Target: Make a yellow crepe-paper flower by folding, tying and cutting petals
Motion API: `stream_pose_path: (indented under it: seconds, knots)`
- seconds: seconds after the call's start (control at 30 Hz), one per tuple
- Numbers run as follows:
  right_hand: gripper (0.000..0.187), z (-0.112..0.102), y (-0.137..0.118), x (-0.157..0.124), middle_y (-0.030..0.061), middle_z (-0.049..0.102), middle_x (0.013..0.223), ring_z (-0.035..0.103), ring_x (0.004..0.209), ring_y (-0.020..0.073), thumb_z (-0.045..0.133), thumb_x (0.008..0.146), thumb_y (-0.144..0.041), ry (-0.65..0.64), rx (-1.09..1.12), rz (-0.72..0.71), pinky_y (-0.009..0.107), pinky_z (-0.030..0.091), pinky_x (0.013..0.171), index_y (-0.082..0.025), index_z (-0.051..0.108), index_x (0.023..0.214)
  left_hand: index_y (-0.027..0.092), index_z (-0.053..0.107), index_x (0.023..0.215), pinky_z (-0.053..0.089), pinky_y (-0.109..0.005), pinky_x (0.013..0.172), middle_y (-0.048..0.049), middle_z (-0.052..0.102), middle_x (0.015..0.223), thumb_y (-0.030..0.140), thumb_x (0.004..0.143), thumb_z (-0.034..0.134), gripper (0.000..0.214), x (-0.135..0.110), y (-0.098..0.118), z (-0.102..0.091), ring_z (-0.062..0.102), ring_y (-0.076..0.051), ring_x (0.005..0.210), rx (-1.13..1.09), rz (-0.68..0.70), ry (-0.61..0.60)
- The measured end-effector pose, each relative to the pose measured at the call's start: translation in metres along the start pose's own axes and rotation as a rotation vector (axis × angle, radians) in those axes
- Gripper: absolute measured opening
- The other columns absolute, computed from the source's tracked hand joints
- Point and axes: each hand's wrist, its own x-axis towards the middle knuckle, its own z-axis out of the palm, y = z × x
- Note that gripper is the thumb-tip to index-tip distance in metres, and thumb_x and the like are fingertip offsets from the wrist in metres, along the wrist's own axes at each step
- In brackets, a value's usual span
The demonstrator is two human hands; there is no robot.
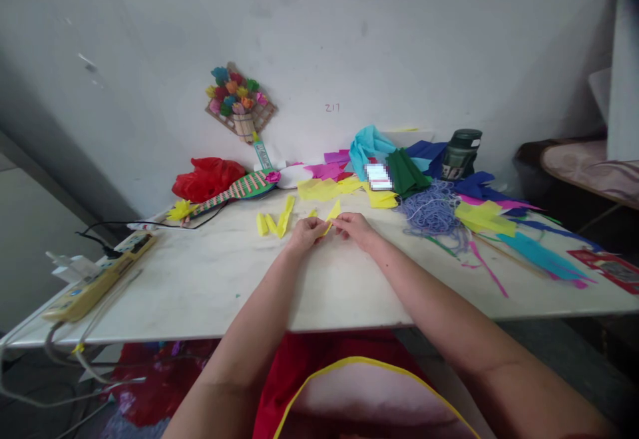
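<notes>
Head camera, feed read from my remote station: both bare hands meet over the white tabletop (200, 279), around a pointed, bright-yellow folded paper piece (334, 210). I log the left hand (307, 233) as narrow, fingers curled, gripping the piece's lower left side. The right hand (355, 228) is likewise narrow, thumb and forefinger pinching its right edge; how far the fingertips overlap, I cannot tell. The paper stands tilted between the two hands, its tip pointing up and away from the person.

Left of the hands I note three narrow yellow folded paper strips (286, 217) lying close together, the rightmost the longest. Behind the paper piece lies a flat, yellow paper sheet (319, 190); beyond it to the right, a phone with a blurred bright screen (378, 177) rests beside a dark-green crumpled paper sheet (407, 174). Right of the right hand, well apart: a loose tangle of lavender-blue yarn (430, 207), with a dark-green lidded jar (462, 154) standing upright behind it.

Far left on the table: a long cream power strip (100, 283) with plugs in it. At the back left, a green rounded craft piece with pink strips (249, 187) lies just in front of a crumpled red plastic bag (210, 177).
</notes>
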Motion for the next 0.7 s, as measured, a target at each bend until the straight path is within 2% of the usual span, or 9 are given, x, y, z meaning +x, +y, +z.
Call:
stream_pose_path:
  seconds: [0.07,0.17,0.23,0.33,0.47,0.57,0.7]
  knots:
    - [0.026,-0.001,0.000,0.001,-0.0027,0.052,0.051,0.046,0.046,0.0067,0.064,0.061,-0.039,0.064,0.027,-0.003,0.018,0.034,0.040,-0.015,0.055,0.060,0.015,0.055,0.067,0.033,-0.022,0.049,0.0017,0.052,0.053,0.050,0.069,0.052,0.036,0.001,0.000,0.000,0.044,-0.009,0.049,0.042,0.030,0.065]
    - [0.022,-0.004,-0.002,0.002,-0.0017,0.055,0.056,0.050,0.047,0.0080,0.062,0.062,-0.035,0.137,0.130,0.014,0.018,0.033,0.038,-0.016,0.052,0.061,0.016,0.056,0.067,0.036,-0.023,0.056,-0.0008,0.056,0.060,0.046,0.071,0.050,0.031,0.005,-0.001,-0.006,0.050,-0.011,0.057,0.123,0.065,0.345]
    - [0.021,-0.005,-0.002,0.003,-0.0010,0.057,0.059,0.051,0.045,0.0080,0.061,0.062,-0.034,0.140,0.182,0.031,0.018,0.033,0.037,-0.016,0.050,0.063,0.017,0.058,0.073,0.037,-0.024,0.061,-0.0027,0.060,0.068,0.044,0.072,0.049,0.029,0.006,-0.003,-0.011,0.053,-0.014,0.066,0.205,0.022,0.575]
    - [0.019,-0.006,-0.002,0.003,-0.0008,0.058,0.059,0.050,0.043,0.0074,0.061,0.063,-0.032,0.130,0.207,0.042,0.018,0.033,0.036,-0.016,0.050,0.063,0.019,0.061,0.074,0.037,-0.028,0.065,-0.0053,0.062,0.077,0.039,0.074,0.048,0.024,0.008,-0.004,-0.017,0.054,-0.018,0.074,0.384,-0.056,0.715]
    - [0.016,-0.006,-0.001,0.004,0.0003,0.059,0.058,0.049,0.042,0.0068,0.061,0.064,-0.029,0.147,0.192,0.043,0.018,0.033,0.036,-0.016,0.051,0.062,0.020,0.064,0.075,0.036,-0.032,0.070,-0.0085,0.063,0.087,0.028,0.074,0.049,0.018,0.009,-0.009,-0.018,0.049,-0.024,0.093,0.631,0.019,0.702]
    - [0.016,-0.006,-0.001,0.004,0.0012,0.060,0.058,0.048,0.041,0.0064,0.060,0.065,-0.027,0.169,0.174,0.041,0.018,0.033,0.035,-0.015,0.051,0.060,0.020,0.067,0.080,0.035,-0.036,0.074,-0.0101,0.064,0.086,0.026,0.072,0.052,0.018,0.010,-0.013,-0.017,0.043,-0.027,0.102,0.759,0.047,0.610]
    - [0.015,-0.007,-0.001,0.004,0.0007,0.061,0.057,0.048,0.040,0.0059,0.059,0.066,-0.026,0.181,0.152,0.046,0.017,0.032,0.035,-0.015,0.051,0.060,0.019,0.068,0.085,0.031,-0.041,0.082,-0.0107,0.065,0.087,0.031,0.071,0.055,0.023,0.010,-0.014,-0.016,0.042,-0.029,0.102,0.964,0.050,0.466]
